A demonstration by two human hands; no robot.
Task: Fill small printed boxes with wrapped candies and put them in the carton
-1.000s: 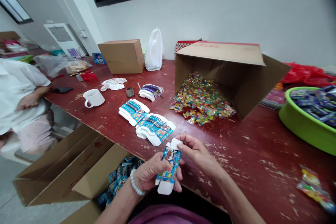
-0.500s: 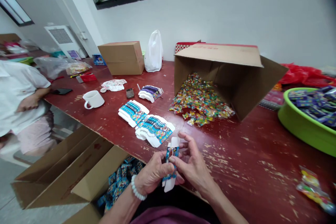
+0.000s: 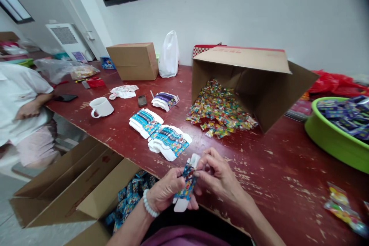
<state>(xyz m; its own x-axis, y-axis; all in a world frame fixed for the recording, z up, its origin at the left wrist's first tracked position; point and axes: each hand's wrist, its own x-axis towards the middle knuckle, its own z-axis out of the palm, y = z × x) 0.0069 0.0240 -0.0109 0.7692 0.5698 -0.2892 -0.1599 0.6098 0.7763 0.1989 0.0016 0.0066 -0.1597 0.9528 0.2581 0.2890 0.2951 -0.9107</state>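
A small blue printed carton (image 3: 188, 184) with white end flaps is held in front of me, tilted, over the table's front edge. My left hand (image 3: 170, 187), with a pale bead bracelet on the wrist, is closed around its lower left side. The fingers of my right hand (image 3: 216, 175) pinch the carton's upper right edge, by the raised white flap. Just beyond lie two fanned stacks of flat blue cartons, a nearer stack (image 3: 170, 141) and a farther stack (image 3: 146, 122). The carton's inside is hidden from me.
A cardboard box (image 3: 268, 100) lies on its side, spilling wrapped candies (image 3: 220, 111). To the right are a green basin (image 3: 331, 144) and loose candy packets (image 3: 344, 209). A white mug (image 3: 100, 107) stands left. Below, an open box holds blue cartons (image 3: 129, 196). A person (image 3: 24, 103) sits at left.
My right hand has shifted from lying open-fingered along the carton to pinching its upper edge. The carton has tilted further to the right at its top.
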